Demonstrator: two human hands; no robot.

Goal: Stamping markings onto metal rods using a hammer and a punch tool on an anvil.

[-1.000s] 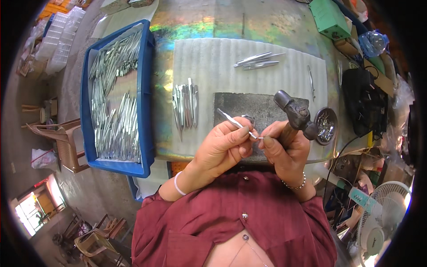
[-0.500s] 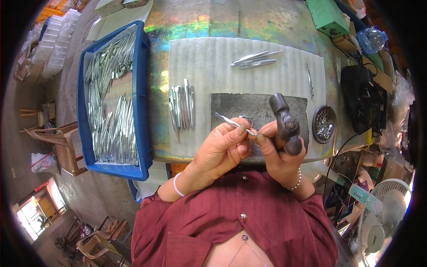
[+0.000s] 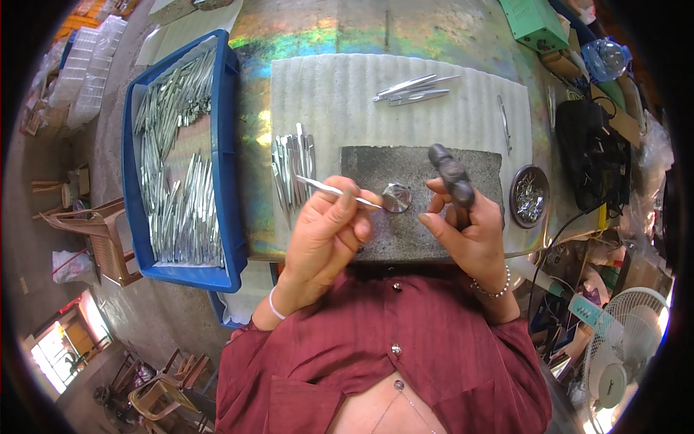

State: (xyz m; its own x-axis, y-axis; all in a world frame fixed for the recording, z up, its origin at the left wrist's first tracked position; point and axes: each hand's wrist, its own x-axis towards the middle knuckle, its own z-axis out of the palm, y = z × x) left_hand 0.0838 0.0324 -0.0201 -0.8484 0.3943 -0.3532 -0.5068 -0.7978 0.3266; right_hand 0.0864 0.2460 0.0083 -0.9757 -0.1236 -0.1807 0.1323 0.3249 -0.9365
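Observation:
My left hand [image 3: 329,231] pinches a pair of slim silver tweezers [image 3: 325,188] between thumb and fingers, with one end toward the middle. My right hand [image 3: 470,231] has its thumb and forefinger apart while it keeps a dark-headed hammer [image 3: 453,177] in the palm; the handle is hidden. Between the hands, a small round shiny metal block [image 3: 397,197] stands on a dark stone-like slab [image 3: 369,163]. Several silver tweezers [image 3: 302,155] lie side by side just beyond my left hand. More tweezers [image 3: 412,90] rest in a small pile farther off.
At the left is a blue tray [image 3: 233,166] full of silver tweezers. A dark round dish [image 3: 515,206] of small metal bits sits right of the slab. White foam sheet [image 3: 325,87] covers part of the table. A black bag-like object [image 3: 582,152] and a fan [image 3: 614,362] are at the right.
My hands have separated: the left moved left with the tweezers, the right slightly right with the hammer. The right fingertips have come off the tweezers' end. The round metal block is now uncovered.

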